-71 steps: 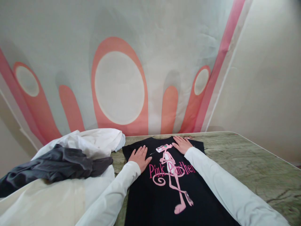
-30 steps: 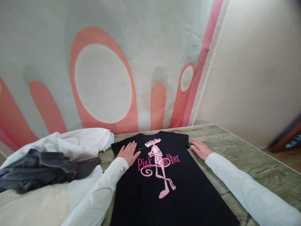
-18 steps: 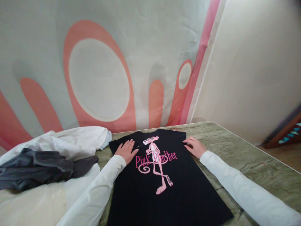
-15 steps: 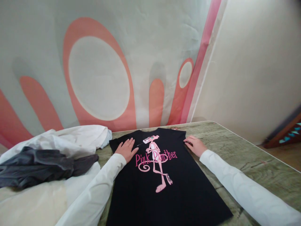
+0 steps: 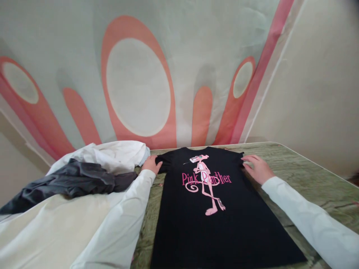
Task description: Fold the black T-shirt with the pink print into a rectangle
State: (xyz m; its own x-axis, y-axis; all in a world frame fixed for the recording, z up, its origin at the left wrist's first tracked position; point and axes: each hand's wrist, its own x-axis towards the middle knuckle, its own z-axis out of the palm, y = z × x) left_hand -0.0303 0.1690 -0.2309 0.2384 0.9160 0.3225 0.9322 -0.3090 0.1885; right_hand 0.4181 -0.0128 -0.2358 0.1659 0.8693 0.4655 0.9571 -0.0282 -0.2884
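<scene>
A black T-shirt (image 5: 224, 231) lies spread flat, neckline toward the wall, with a pink cartoon panther and "Pink Panther" lettering on its front. At the sleeve on the left, my left hand (image 5: 151, 164) is closed on the sleeve's outer edge, its thumb on the cloth and some fingers hidden. Across the shirt, my right hand (image 5: 258, 170) is beside the other sleeve. Its fingertips reach that sleeve's end, with thumb and fingers apart.
The shirt rests on a wood-patterned table (image 5: 297, 168). On the left are heaped a dark grey garment (image 5: 84, 179), a white garment (image 5: 117, 153) and a cream cloth (image 5: 64, 220). A patterned wall covering (image 5: 185, 74) rises behind the table.
My left hand has moved from lying flat on the shirt's upper chest to its left sleeve edge. The right sleeve now sticks out further, and my right hand has opened. The view has shifted left.
</scene>
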